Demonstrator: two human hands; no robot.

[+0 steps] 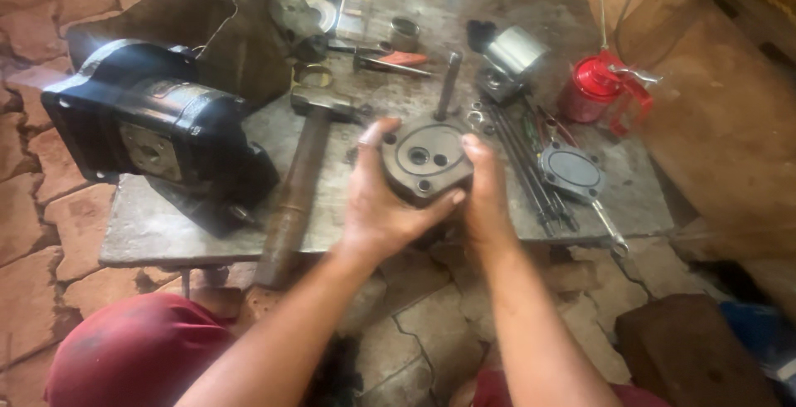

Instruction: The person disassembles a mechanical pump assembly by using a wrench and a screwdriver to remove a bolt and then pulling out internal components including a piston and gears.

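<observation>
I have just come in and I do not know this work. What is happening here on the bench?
A person sits at a low metal bench and holds a round dark metal housing with both hands. The left hand cups it from the side and below, and the right hand steadies its other side. A shaft rises behind the housing. A hammer lies to the left, beside a large black pump body. Long bolts, a flat cover plate and a red oil can lie on the right.

The round dark metal housing (424, 162) I grip faces up, showing an oval groove, two bores, probably bolt holes, over the bench's near edge.
</observation>
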